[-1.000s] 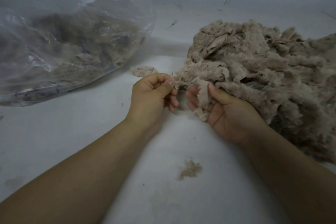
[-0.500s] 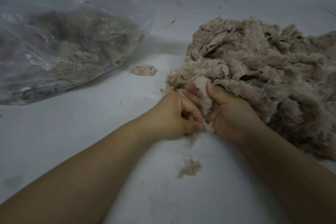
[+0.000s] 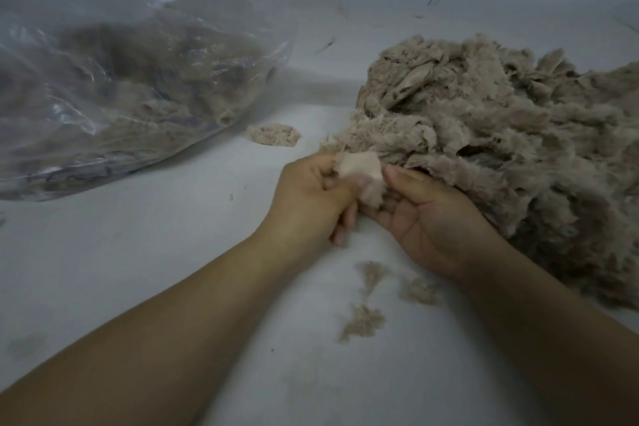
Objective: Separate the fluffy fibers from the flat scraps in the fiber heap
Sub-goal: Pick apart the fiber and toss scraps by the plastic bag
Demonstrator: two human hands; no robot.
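Fiber heap beside both hands pinching one scrap; fiber-filled plastic bag left.

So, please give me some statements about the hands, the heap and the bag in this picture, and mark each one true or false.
1. The fiber heap lies on the right side of the table. True.
2. The plastic bag is empty. False: brownish fibers show through it.
3. Both hands touch one pale scrap. True: the left hand pinches it and the right hand holds it from the other side.
4. The scrap rests alone on the table. False: it is held up between the hands.
5. Small fiber tufts lie on the table near the wrists. True.
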